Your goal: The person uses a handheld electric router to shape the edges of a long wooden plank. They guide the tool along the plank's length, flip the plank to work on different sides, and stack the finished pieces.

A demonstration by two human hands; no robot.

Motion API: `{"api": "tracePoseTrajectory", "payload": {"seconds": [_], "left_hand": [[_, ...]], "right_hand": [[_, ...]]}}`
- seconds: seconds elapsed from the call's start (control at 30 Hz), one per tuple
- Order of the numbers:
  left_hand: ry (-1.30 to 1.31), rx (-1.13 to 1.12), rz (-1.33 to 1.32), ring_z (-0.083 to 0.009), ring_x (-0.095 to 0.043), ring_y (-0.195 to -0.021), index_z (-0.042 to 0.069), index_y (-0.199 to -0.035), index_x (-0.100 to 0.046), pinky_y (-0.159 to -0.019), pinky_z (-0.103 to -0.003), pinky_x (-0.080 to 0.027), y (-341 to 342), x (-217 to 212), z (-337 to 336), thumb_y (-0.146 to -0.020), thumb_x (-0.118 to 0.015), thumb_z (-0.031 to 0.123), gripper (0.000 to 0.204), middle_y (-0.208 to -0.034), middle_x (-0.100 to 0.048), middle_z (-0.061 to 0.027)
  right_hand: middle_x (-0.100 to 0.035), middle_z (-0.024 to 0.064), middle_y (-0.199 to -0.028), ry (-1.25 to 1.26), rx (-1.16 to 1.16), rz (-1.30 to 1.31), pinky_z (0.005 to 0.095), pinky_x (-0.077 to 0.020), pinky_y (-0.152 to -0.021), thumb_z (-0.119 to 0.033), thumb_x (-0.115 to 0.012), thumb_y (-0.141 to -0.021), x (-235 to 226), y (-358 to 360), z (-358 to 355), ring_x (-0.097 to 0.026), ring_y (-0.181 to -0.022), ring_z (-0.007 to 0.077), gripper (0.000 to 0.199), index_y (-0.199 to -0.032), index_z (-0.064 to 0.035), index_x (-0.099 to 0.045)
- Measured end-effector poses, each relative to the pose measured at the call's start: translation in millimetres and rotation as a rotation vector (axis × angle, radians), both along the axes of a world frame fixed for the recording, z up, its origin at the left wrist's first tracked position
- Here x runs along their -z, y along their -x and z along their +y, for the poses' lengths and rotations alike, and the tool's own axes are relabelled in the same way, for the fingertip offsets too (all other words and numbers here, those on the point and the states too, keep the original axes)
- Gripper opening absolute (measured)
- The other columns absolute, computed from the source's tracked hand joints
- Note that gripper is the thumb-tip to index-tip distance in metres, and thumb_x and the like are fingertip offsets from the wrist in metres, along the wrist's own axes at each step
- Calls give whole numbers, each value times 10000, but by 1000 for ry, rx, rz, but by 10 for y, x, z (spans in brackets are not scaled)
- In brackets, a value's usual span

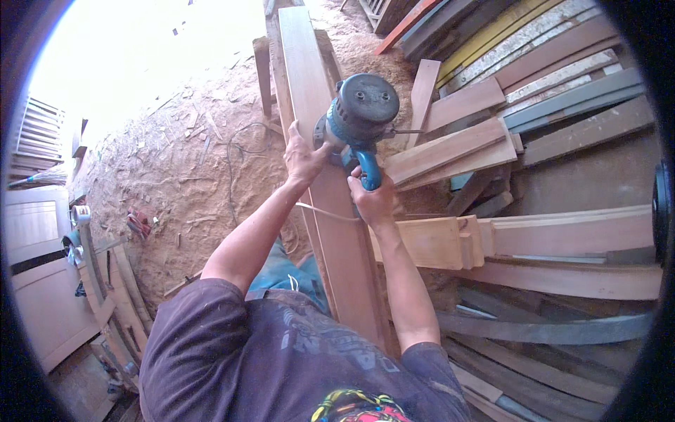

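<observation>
A power router (362,112) with a blue body and a round black cap stands on a long reddish-brown wooden board (344,260). My right hand (373,193) is closed around the router's blue loop handle. Spread at the board's left edge, my left hand (304,156) has its thumb reaching across to the router's base. Its other fingers are partly hidden. The router's bit and the cut beneath it are out of sight. A pale cord (327,211) crosses the board just below my hands.
Stacked planks (562,243) and several painted boards (583,105) crowd the right side. Shavings cover the ground (183,162) to the left, where a dark cable (235,148) lies looped. Panelled doors (42,225) and leaning timber (112,295) stand at the far left.
</observation>
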State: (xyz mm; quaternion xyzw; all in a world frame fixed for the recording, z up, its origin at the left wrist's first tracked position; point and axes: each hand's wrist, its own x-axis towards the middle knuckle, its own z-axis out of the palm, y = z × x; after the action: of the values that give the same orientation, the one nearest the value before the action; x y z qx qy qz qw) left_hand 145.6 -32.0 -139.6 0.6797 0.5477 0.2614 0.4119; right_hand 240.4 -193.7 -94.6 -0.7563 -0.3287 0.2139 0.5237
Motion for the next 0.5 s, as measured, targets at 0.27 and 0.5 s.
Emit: {"api": "tracePoseTrajectory", "payload": {"seconds": [0.27,0.5], "left_hand": [[56,30,-37,-441,-645,-1283,14,-1577,-334,-1104,-481,-493,137,-15,-389,-756,-915,462,1101,-1399,-626,-303],[-48,-11,28,-444,-670,-1224,-6,-1557,-321,-1075,-485,-513,318,-50,-822,-772,-879,325,1018,-1320,-655,-305]], "right_hand": [[-728,66,-848,30,13,64,374,-554,-744,-66,-765,-861,101,123,-430,-703,-778,193,112,-959,-69,-711],[-689,39,-806,9,-23,67,334,-513,-683,-34,-745,-876,134,306,-815,-659,-729,157,84,-938,-62,-696]]}}
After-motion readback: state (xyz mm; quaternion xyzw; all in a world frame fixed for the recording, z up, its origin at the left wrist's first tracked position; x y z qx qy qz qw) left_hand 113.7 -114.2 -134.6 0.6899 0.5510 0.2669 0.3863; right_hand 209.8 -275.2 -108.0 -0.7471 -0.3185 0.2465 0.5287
